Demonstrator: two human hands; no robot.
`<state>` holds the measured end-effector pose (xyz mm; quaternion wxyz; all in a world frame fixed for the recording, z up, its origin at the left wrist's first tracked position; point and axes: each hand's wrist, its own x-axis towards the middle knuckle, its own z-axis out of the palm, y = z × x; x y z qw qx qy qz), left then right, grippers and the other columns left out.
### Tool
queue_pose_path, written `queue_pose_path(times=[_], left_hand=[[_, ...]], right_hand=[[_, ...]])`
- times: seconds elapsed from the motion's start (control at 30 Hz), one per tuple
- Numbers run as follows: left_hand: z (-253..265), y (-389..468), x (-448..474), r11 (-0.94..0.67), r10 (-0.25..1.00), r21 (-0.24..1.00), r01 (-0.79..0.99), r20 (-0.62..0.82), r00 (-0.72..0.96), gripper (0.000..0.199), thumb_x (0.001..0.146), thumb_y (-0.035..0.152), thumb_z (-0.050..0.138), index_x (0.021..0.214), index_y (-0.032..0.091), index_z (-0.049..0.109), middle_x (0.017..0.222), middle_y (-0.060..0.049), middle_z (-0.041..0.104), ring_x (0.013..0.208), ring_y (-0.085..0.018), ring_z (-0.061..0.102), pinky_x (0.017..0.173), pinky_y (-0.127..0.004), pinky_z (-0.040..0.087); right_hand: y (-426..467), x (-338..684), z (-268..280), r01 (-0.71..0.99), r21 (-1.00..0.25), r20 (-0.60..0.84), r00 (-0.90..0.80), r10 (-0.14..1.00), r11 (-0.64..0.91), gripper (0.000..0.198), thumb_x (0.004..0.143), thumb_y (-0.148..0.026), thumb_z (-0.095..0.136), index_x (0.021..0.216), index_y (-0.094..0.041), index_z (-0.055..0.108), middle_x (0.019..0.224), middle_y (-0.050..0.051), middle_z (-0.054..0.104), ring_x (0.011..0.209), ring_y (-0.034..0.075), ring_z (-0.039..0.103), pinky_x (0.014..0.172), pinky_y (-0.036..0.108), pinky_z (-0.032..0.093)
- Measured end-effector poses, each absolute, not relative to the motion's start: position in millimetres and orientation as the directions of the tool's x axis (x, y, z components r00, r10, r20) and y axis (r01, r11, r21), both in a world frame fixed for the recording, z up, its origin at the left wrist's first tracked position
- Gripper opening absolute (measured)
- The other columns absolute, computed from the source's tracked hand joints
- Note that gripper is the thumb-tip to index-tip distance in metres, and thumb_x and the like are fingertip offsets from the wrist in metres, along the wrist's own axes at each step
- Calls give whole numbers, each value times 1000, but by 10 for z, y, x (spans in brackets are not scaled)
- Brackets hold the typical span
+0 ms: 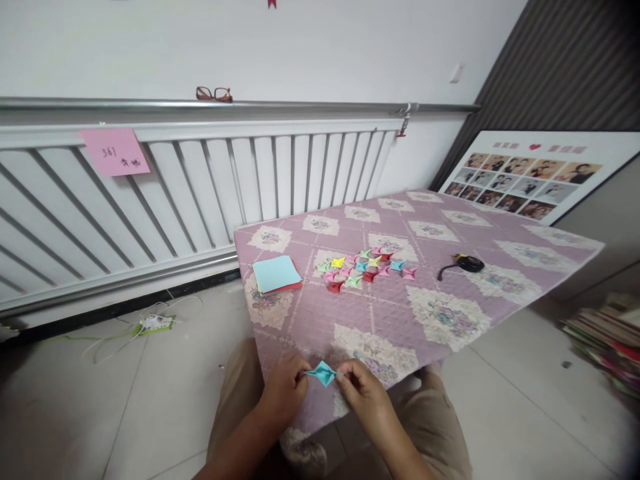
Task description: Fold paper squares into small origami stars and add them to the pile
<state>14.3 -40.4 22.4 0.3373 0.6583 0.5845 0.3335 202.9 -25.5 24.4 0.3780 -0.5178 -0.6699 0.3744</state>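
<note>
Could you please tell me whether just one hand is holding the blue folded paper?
No, the left hand and right hand each pinch one end of the blue folded paper.

Soft, fairly even light, source out of view. Smooth white wall [330, 53] reads brightest; pale grey tiled floor [175, 400] goes dim toward lower left. Dark shadow under the purple floral-cloth worktop [310, 320]. Wide-angle stretch at edges, corners fall off. Multicoloured paper stack [607, 340] far right is smeared. Folded turquoise paper piece [323, 373] evenly lit, slightly soft.
</note>
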Motion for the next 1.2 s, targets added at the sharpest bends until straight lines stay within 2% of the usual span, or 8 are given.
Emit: queue_pose_path(times=[0.1, 0.2, 0.3, 0.37, 0.6, 0.8, 1.03, 1.2], left_hand=[[199, -381, 119, -183, 980, 701, 689, 76, 183, 19, 75, 8, 47, 80, 21, 59, 86, -1, 60, 86, -18, 54, 78, -29, 39], [162, -366, 127, -199, 975, 598, 776, 39, 219, 16, 80, 12, 49, 85, 21, 61, 91, -3, 61, 89, -19, 54, 81, -31, 39], [124, -357, 143, -224, 969, 547, 807, 40, 242, 14, 83, 15, 50, 88, 20, 62, 93, -3, 61, 90, -20, 55, 81, -32, 39], [114, -354, 148, -225, 970, 536, 814, 41, 240, 13, 84, 16, 50, 89, 20, 62, 93, -3, 61, 91, -20, 55, 82, -32, 39], [152, -349, 151, -187, 977, 519, 834, 7, 215, 15, 86, 15, 48, 90, 22, 61, 94, -2, 61, 91, -19, 55, 80, -32, 39], [172, -324, 172, -151, 980, 530, 834, -28, 195, 15, 85, 16, 48, 89, 22, 62, 96, -3, 61, 92, -19, 54, 81, -31, 39], [156, -317, 192, -113, 978, 562, 819, -82, 191, 17, 82, 15, 48, 89, 23, 62, 96, -3, 61, 93, -21, 54, 82, -32, 37], [65, -299, 210, -128, 978, 570, 812, -64, 199, 17, 81, 13, 48, 83, 22, 63, 92, -3, 62, 91, -20, 55, 80, -30, 37]], right_hand=[[-219, 2049, 222, 514, -814, 163, -246, 955, 271, 11, 80, -23, 49, 71, -21, 55, 73, 2, 57, 70, 17, 55, 67, 27, 43], [-207, 2055, 191, 568, -750, 212, -279, 936, 339, 9, 77, -19, 52, 83, -21, 58, 84, 4, 60, 81, 19, 57, 74, 31, 45], [-194, 2042, 199, 606, -683, 259, -322, 911, 408, 20, 78, -20, 56, 97, -21, 60, 104, 9, 60, 103, 23, 55, 88, 37, 43], [-177, 2004, 245, 644, -627, 252, -366, 896, 439, 16, 79, -20, 56, 94, -21, 62, 109, 10, 59, 111, 25, 51, 94, 40, 41], [-146, 1712, 534, 865, -351, 14, -377, 926, 358, 17, 78, -13, 53, 76, -21, 68, 128, 11, 56, 127, 29, 40, 98, 43, 36], [-111, 1581, 550, 934, -195, -153, -331, 931, 300, 27, 81, -14, 47, 91, -23, 70, 142, 6, 45, 135, 30, 28, 96, 48, 34], [-112, 1570, 469, 944, -211, -117, -283, 952, 255, 37, 81, -9, 43, 103, -27, 67, 138, 6, 50, 132, 28, 34, 95, 50, 35], [-178, 1732, 445, 885, -382, -6, -288, 958, 264, 30, 74, -11, 52, 96, -26, 67, 133, 7, 54, 128, 27, 40, 96, 43, 38]])
